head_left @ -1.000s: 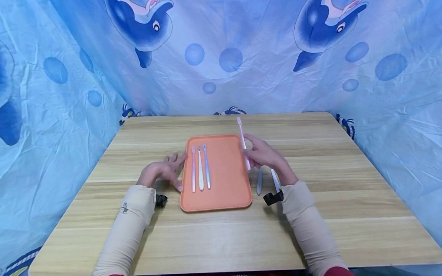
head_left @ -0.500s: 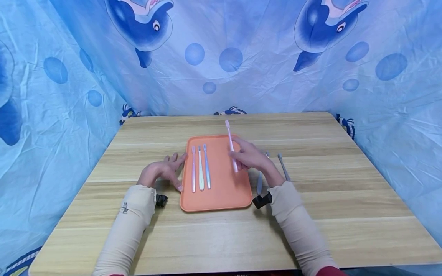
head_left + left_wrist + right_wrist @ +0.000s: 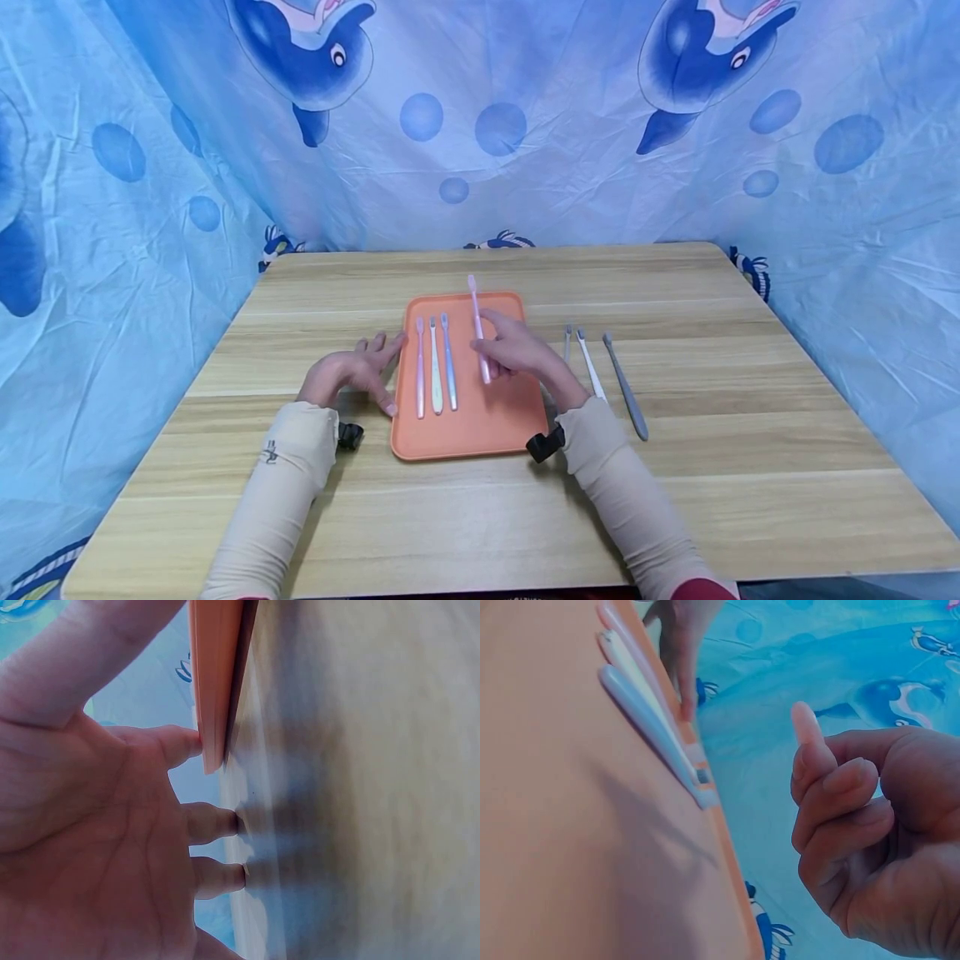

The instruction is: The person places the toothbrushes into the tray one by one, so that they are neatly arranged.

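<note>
My right hand pinches a pink toothbrush over the right half of an orange tray, bristle end pointing away from me. In the right wrist view the tip of that toothbrush's handle pokes out from the curled fingers, and a shadow falls on the tray. On the tray's left side lie three toothbrushes side by side: pink, pale green and blue. My left hand is spread at the tray's left edge, thumb and index finger touching its rim; other fingertips rest on the table.
Right of the tray, a white toothbrush and a grey toothbrush lie on the wooden table. Another toothbrush beside them is partly hidden by the right forearm. A blue dolphin-print curtain surrounds the table.
My right hand has carried the pink toothbrush leftward from the tray's right edge to over the tray, uncovering the toothbrushes on the right. The left hand has stayed at the rim.
</note>
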A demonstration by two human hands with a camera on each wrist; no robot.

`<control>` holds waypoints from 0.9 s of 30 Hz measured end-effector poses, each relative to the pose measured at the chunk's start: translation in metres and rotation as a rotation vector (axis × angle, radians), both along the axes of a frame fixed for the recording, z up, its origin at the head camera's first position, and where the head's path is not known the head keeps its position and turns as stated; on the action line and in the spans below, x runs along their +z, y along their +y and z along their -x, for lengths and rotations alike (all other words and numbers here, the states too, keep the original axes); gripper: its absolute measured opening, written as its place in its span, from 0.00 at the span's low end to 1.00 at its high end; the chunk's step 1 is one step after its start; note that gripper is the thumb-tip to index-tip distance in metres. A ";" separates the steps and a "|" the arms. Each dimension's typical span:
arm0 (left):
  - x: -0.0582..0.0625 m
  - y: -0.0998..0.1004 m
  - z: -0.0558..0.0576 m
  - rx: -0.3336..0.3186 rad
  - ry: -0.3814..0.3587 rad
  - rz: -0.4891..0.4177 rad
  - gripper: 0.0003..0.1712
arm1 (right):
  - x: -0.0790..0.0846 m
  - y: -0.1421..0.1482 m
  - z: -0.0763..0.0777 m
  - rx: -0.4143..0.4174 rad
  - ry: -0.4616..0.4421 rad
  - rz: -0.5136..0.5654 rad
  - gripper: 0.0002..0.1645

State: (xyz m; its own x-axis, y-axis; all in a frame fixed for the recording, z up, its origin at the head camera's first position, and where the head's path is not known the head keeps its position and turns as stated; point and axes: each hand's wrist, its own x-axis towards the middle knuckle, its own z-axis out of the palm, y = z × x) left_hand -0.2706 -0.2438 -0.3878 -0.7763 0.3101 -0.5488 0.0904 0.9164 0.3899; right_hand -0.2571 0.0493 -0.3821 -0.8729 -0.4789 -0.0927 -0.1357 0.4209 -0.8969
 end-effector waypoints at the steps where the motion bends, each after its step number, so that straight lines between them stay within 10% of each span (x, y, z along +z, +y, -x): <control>1: 0.000 0.000 0.000 0.002 -0.001 0.000 0.86 | -0.001 -0.002 0.000 0.000 -0.001 -0.009 0.40; 27: 0.000 0.001 0.000 0.019 -0.020 -0.005 0.87 | -0.039 -0.024 0.003 0.027 -0.111 -0.095 0.38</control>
